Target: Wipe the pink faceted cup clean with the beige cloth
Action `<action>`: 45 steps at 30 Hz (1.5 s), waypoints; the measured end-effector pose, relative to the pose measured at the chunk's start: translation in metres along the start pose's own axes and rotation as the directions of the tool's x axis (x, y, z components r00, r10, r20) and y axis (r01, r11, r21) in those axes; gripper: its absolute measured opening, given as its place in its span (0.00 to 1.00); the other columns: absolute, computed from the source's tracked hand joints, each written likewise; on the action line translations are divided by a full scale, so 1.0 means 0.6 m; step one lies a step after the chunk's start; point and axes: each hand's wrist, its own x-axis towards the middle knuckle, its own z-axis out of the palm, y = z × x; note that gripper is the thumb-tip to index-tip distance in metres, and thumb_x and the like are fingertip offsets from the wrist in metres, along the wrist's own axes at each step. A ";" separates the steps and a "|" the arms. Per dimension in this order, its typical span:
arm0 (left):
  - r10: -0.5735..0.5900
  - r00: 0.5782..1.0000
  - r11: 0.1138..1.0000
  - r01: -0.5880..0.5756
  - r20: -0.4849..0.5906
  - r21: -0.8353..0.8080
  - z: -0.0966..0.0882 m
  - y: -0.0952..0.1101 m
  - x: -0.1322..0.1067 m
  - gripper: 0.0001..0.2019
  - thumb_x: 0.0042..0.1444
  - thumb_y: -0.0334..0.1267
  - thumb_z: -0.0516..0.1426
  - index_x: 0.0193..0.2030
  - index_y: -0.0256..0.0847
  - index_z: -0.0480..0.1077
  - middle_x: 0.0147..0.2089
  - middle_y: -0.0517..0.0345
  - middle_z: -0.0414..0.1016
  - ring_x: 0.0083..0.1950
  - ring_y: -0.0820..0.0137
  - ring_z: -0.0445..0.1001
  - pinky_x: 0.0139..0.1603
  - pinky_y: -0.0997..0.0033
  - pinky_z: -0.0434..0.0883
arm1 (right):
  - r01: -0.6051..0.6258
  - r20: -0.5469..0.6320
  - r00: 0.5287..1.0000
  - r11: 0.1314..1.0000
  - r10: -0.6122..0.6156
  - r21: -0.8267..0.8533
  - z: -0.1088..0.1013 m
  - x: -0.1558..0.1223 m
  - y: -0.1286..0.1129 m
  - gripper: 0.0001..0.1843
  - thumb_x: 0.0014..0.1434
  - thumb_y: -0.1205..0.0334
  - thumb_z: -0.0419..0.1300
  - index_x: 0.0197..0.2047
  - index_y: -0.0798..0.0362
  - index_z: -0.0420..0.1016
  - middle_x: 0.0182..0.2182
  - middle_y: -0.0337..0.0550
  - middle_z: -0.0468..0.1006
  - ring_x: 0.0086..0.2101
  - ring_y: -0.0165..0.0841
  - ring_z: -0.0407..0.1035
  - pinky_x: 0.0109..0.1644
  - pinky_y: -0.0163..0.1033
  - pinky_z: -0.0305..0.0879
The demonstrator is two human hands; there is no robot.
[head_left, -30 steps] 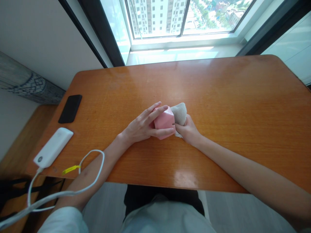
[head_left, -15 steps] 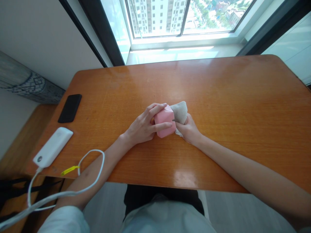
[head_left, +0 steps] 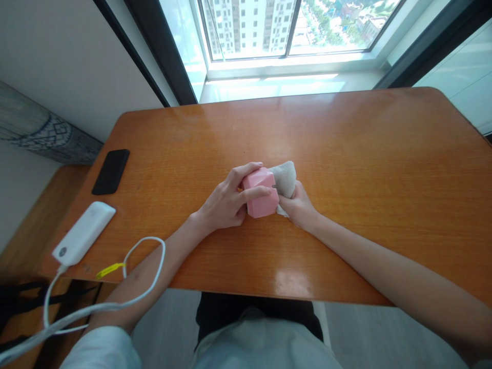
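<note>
Around a small pink faceted object (head_left: 263,204), which looks like a pot or holder, the fingers of my left hand (head_left: 226,201) are closed. Its thumb lies across the near face and the other fingers reach over the far side. My right hand (head_left: 300,206) grips a light grey cloth (head_left: 284,177) bunched against the right side of the pink object. Part of the cloth hangs below the right fingers. Most of the right fingertips are hidden behind the cloth and the pink object. Both hands are over the middle of the wooden table.
A black phone (head_left: 110,172) lies at the table's left edge. Nearer stands a white power bank (head_left: 83,233) with a white cable (head_left: 111,306) looping over my left forearm, a yellow tag (head_left: 110,270) on it. The wooden table (head_left: 369,154) ends at a window (head_left: 286,31).
The pink object has turned slightly in my left hand, and the left thumb sits a little higher on it. My right hand and the cloth have barely shifted.
</note>
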 end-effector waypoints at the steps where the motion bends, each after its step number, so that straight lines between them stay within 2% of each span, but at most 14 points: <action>1: -0.016 1.000 1.000 0.016 0.000 -0.009 -0.001 0.002 0.001 0.40 0.59 0.22 0.59 0.75 0.58 0.63 0.83 0.45 0.54 0.79 0.48 0.66 0.71 0.40 0.80 | -0.002 0.004 1.000 1.000 0.002 -0.004 0.001 0.000 -0.002 0.15 0.57 0.56 0.75 0.45 0.53 0.87 0.35 0.41 0.85 0.33 0.33 0.74 0.37 0.37 0.73; 4: -0.046 0.999 0.998 0.046 -0.005 -0.048 -0.004 0.007 0.005 0.40 0.57 0.21 0.59 0.74 0.55 0.64 0.81 0.44 0.57 0.77 0.49 0.69 0.70 0.41 0.80 | -0.005 0.003 1.000 1.000 0.005 -0.019 0.003 -0.001 -0.007 0.15 0.58 0.54 0.74 0.45 0.54 0.87 0.35 0.41 0.83 0.33 0.33 0.73 0.36 0.36 0.71; 7: -0.088 0.996 0.990 0.087 -0.006 -0.114 -0.006 0.010 0.009 0.40 0.56 0.22 0.59 0.75 0.52 0.63 0.79 0.42 0.60 0.75 0.48 0.71 0.69 0.42 0.80 | -0.008 -0.009 1.000 0.999 0.008 -0.037 0.003 0.000 -0.010 0.14 0.55 0.56 0.74 0.42 0.54 0.86 0.33 0.39 0.82 0.32 0.32 0.72 0.36 0.36 0.70; 10: -0.149 0.989 0.963 0.142 -0.013 -0.228 -0.003 0.009 0.011 0.39 0.58 0.24 0.59 0.76 0.50 0.61 0.75 0.41 0.65 0.73 0.50 0.73 0.67 0.46 0.80 | -0.014 -0.011 1.000 0.998 0.013 -0.060 0.004 0.001 -0.013 0.12 0.52 0.60 0.73 0.40 0.54 0.85 0.31 0.38 0.81 0.31 0.32 0.70 0.36 0.36 0.69; 14: -0.175 0.984 0.923 0.153 -0.031 -0.352 0.003 0.004 0.009 0.36 0.63 0.26 0.58 0.76 0.49 0.58 0.70 0.41 0.70 0.72 0.53 0.75 0.68 0.49 0.79 | 0.002 0.023 1.000 0.998 -0.001 -0.064 0.005 0.001 -0.016 0.10 0.51 0.61 0.71 0.38 0.54 0.85 0.31 0.39 0.81 0.32 0.32 0.70 0.36 0.37 0.70; 20: -0.185 0.982 0.921 0.165 -0.024 -0.353 0.005 0.003 0.009 0.34 0.65 0.27 0.59 0.75 0.50 0.58 0.69 0.41 0.71 0.70 0.53 0.75 0.66 0.50 0.79 | 0.005 0.026 1.000 0.997 -0.003 -0.078 0.008 0.001 -0.022 0.12 0.52 0.59 0.71 0.40 0.53 0.86 0.28 0.39 0.79 0.33 0.35 0.72 0.37 0.38 0.71; 29: -0.218 0.975 0.908 0.215 0.034 -0.359 -0.004 0.004 0.014 0.33 0.64 0.26 0.58 0.74 0.49 0.57 0.69 0.42 0.73 0.66 0.56 0.78 0.66 0.50 0.79 | 0.020 0.015 1.000 0.997 -0.019 -0.073 0.005 0.003 -0.014 0.12 0.52 0.60 0.71 0.41 0.53 0.87 0.34 0.41 0.85 0.35 0.36 0.75 0.42 0.39 0.75; 37: -0.278 0.958 0.902 0.286 0.073 -0.324 -0.012 0.006 0.018 0.30 0.64 0.29 0.57 0.72 0.48 0.60 0.65 0.45 0.77 0.62 0.55 0.78 0.67 0.45 0.76 | 0.004 0.009 1.000 0.998 -0.004 -0.063 0.006 0.000 -0.014 0.12 0.51 0.59 0.72 0.40 0.52 0.87 0.31 0.40 0.82 0.33 0.34 0.71 0.37 0.38 0.72; 45: -0.334 0.932 0.856 0.363 0.142 -0.367 -0.014 0.004 0.017 0.28 0.66 0.31 0.55 0.71 0.48 0.58 0.60 0.49 0.77 0.55 0.59 0.78 0.63 0.49 0.76 | -0.027 0.037 0.999 0.999 0.028 -0.033 0.008 -0.001 -0.020 0.10 0.51 0.60 0.73 0.37 0.53 0.85 0.30 0.39 0.81 0.31 0.32 0.69 0.35 0.36 0.70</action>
